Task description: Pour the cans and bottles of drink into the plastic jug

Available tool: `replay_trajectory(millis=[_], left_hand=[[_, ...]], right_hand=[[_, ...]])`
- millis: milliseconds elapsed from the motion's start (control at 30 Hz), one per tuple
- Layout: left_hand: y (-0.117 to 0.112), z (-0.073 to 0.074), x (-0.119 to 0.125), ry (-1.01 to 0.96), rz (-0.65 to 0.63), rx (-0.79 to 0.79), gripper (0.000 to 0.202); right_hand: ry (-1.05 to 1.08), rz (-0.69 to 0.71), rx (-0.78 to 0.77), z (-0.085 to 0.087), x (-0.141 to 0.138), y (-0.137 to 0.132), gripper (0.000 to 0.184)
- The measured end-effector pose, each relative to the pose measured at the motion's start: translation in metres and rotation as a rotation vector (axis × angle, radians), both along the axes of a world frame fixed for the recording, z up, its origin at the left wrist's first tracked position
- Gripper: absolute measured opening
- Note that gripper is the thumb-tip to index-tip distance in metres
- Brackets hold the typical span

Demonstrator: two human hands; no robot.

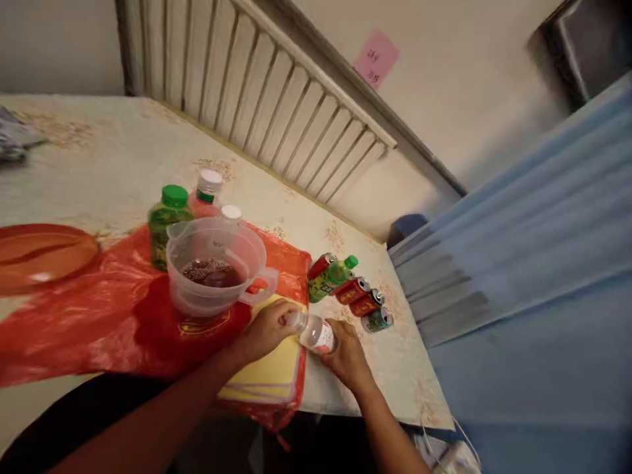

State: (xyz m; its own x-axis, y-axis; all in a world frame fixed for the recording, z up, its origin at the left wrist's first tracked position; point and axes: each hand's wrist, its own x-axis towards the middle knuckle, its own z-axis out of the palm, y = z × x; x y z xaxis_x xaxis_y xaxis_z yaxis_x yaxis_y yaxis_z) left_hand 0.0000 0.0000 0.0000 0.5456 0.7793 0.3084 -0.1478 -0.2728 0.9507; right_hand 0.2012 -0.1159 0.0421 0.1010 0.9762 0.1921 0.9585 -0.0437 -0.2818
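Observation:
A small clear plastic bottle (316, 332) with a white and red label lies tilted between my hands near the table's front edge. My left hand (266, 329) is closed around its neck and cap end. My right hand (348, 355) grips its body from below. Just behind stands a clear plastic jug (217, 266) with dark liquid at its bottom, on a red plastic bag (99, 309). A yellow cloth (276, 372) lies under my left hand.
Behind the jug stand a green-capped bottle (168, 224) and two white-capped bottles (207, 191). To the right lie several red cans (358, 293) and a small green bottle (333, 276). An orange plate (39, 253) sits far left. A blue curtain (533, 263) hangs at right.

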Motion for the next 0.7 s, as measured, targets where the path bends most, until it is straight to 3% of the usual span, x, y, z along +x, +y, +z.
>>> replay_trajectory(millis=[300, 700], left_hand=[[-0.001, 0.01, -0.006, -0.053, -0.055, 0.023, 0.028], [0.003, -0.003, 0.002, -0.149, -0.058, -0.193, 0.05]], right_hand=[[0.155, -0.034, -0.064, 0.012, -0.014, 0.001, 0.046], [0.552, -0.088, -0.081, 0.021, -0.018, 0.002, 0.061]])
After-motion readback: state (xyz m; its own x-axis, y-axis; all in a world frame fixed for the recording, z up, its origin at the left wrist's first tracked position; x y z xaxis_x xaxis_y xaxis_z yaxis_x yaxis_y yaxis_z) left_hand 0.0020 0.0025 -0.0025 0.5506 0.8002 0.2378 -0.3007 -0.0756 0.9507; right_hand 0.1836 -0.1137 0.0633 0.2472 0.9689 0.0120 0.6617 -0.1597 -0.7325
